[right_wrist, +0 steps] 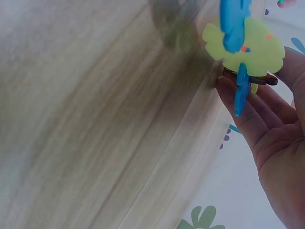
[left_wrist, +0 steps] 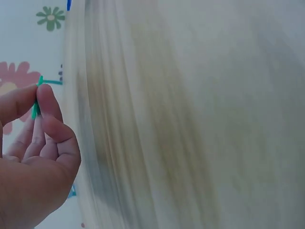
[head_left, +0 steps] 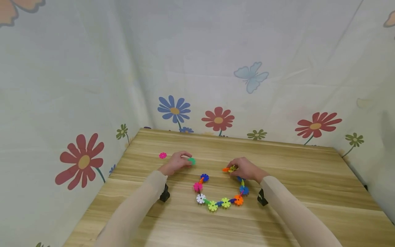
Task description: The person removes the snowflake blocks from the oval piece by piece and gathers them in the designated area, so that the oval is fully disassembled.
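My left hand [head_left: 176,164] pinches a green notched flower disc [head_left: 192,161] between thumb and fingertips, above the table; the left wrist view shows this green disc [left_wrist: 34,112] edge-on. My right hand [head_left: 247,169] holds one end of a chain of interlocked flower discs. At that end are an orange disc [head_left: 226,169] and a yellow-green disc [right_wrist: 267,50], with blue discs [right_wrist: 242,88] slotted near it. The remaining chain curves in a U on the table, through a white disc [head_left: 201,198] to a dark blue disc [head_left: 204,177] at its left end.
A loose pink flower disc [head_left: 163,155] lies on the wooden table [head_left: 197,230], left of my left hand. Pale cloth walls [head_left: 197,51] printed with flowers and a butterfly stand behind the table and at both sides.
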